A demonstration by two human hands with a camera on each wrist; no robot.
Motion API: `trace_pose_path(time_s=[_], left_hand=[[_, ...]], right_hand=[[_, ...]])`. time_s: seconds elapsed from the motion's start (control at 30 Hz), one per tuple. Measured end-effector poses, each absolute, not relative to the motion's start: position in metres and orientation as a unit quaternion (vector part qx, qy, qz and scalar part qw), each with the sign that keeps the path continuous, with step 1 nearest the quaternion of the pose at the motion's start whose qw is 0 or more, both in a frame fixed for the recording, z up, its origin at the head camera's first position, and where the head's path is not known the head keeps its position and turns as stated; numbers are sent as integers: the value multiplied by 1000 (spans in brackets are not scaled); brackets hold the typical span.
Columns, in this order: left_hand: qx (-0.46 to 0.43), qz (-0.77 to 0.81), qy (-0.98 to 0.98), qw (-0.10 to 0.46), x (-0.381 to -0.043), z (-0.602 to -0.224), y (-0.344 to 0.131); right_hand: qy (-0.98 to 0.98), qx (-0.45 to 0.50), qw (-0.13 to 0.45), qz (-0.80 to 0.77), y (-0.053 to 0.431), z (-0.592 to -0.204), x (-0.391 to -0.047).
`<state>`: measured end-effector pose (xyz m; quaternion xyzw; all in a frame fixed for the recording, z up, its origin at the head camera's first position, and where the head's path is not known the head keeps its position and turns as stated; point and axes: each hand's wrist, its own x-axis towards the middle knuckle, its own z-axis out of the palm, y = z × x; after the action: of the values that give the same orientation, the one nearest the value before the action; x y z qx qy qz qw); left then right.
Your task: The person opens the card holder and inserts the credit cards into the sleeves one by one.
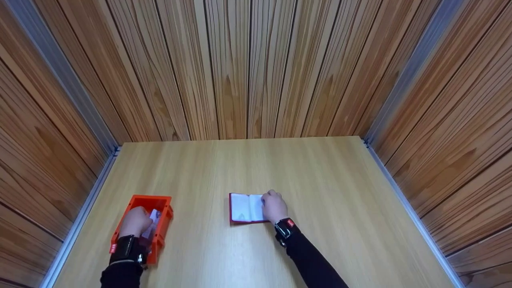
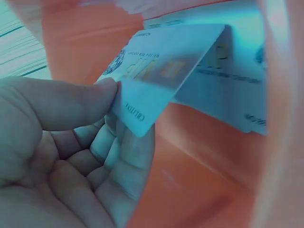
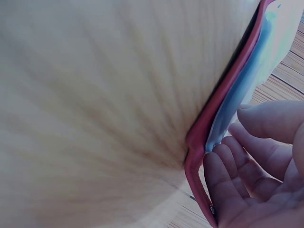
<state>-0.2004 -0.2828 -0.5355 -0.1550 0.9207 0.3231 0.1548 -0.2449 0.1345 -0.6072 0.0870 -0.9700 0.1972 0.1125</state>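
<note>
My left hand (image 1: 136,221) reaches into an orange plastic bin (image 1: 163,232) at the left. It pinches a white card (image 2: 156,66) with gold "VIP" lettering between thumb and fingers, tilted up inside the bin. More white cards (image 2: 232,90) stand behind that one against the bin wall. Near the middle of the table lies a red card holder (image 1: 240,207), spread flat with pale clear sleeves facing up. My right hand (image 1: 275,206) holds its right side, with curled fingertips and thumb at the edge of the clear sleeves (image 3: 235,99); the red cover (image 3: 216,111) runs alongside the fingers.
The light wood tabletop (image 1: 320,172) is bounded by wood-plank walls (image 1: 232,72) at the back and both sides. Grey metal rails (image 1: 416,224) line its side edges. Each wrist wears a black strap with a camera.
</note>
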Motion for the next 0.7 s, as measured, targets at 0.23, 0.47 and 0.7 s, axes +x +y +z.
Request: trace_pose_path(time_s=[0.23,0.47,0.7], left_hand=[[-144,321,928,123,-197,-512,-282],[-138,325,933,72,-194,-490,-280],[-141,337,930,46,-195,-475,-274]], right_hand=[[-971,87,108,195,135,-607,-245],[-970,94,123,190,135,-607,-245],[-967,103,140,187,136,-608,-245]])
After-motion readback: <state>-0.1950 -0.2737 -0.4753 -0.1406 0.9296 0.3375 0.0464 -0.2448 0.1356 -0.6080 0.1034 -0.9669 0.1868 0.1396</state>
